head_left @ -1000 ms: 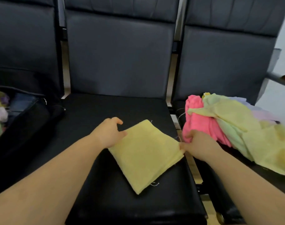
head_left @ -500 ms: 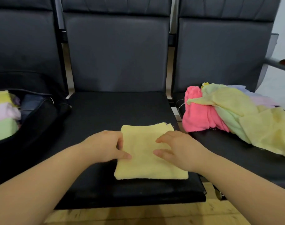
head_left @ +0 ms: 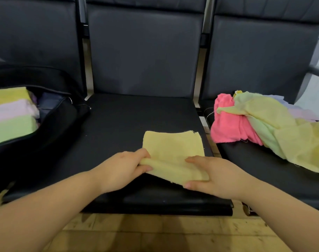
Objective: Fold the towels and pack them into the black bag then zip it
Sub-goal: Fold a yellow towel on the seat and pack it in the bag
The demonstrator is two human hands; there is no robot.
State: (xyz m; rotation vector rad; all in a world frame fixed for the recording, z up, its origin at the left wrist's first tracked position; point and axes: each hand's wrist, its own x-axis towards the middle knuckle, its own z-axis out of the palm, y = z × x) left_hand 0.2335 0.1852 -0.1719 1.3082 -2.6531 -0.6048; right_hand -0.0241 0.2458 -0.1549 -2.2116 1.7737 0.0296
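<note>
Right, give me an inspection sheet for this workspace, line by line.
Surface: middle black seat.
Job's things: yellow towel on the seat, near edge lifted; black bag open on the left seat, folded towels inside; unfolded pile on the right seat.
Clutter: nothing seen.
Grips: left hand and right hand pinch the towel's near edge.
Cables: nothing seen.
Surroundings: seat backs, wooden floor.

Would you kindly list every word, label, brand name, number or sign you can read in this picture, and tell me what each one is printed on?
None: no readable text shows anywhere in the head view.
The yellow towel held by the left hand and the right hand is plain.
The black bag, the folded towels in it, the loose towel pile and the black seats show no label or print.
</note>
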